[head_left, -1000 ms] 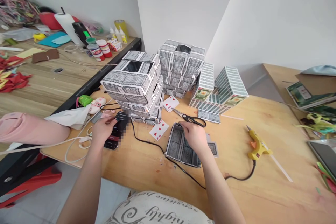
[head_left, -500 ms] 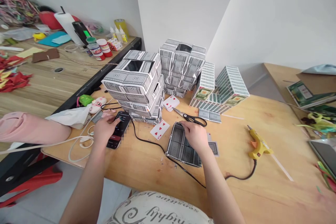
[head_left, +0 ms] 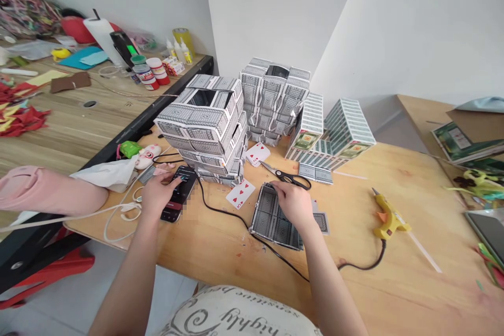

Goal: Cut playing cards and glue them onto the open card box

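My left hand [head_left: 157, 193] rests at the left edge of a smartphone [head_left: 178, 200] lying on the table, a digit stretched over its dark screen. My right hand [head_left: 294, 202] pinches the far wall of a small open box made of playing cards [head_left: 271, 223]; the fingertips are partly hidden. Black-handled scissors [head_left: 293, 179] lie just behind that hand. Loose playing cards [head_left: 240, 194] lie left of the box, and a face-down card [head_left: 322, 222] lies to its right. A stack of cards [head_left: 258, 154] sits near the scissor tips.
Two tall card structures [head_left: 205, 121] [head_left: 273, 97] stand at the back, beside a green-striped card structure [head_left: 331, 134]. A yellow glue gun [head_left: 388, 218] lies right, its black cord running past the box. A pink cylindrical item [head_left: 51, 189] and white cables [head_left: 114, 220] are at left.
Both hands keep their places on the phone and the card box. The whole view has shifted very slightly.
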### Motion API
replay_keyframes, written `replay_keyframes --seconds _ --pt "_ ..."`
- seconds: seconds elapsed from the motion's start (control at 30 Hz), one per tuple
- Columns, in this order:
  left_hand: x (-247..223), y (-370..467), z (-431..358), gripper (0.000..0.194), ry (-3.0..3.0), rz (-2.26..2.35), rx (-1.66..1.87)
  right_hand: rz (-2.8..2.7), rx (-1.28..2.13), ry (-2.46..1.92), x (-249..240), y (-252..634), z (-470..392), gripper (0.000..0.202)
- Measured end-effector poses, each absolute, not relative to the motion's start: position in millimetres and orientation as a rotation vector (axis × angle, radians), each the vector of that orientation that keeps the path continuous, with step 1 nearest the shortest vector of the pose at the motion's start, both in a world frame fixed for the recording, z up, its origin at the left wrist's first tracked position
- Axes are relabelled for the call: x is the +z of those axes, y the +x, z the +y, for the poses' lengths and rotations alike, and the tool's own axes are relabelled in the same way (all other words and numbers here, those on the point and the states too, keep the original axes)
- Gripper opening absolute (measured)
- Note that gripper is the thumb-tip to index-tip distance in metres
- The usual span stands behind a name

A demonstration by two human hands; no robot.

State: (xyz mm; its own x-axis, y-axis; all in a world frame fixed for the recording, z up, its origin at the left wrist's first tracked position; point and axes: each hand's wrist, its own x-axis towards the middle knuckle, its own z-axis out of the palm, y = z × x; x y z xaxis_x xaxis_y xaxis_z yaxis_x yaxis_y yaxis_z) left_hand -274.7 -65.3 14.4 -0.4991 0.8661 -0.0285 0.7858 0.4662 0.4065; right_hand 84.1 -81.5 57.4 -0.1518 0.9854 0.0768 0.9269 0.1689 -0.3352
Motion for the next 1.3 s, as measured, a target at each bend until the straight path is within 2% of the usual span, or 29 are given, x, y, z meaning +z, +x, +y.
replay_keyframes --seconds 1.3 --pt "28 -272 -66 0.041 1.383 2.507 0.404 -2.150 0.276 -1.830 55 84 -82 0.027"
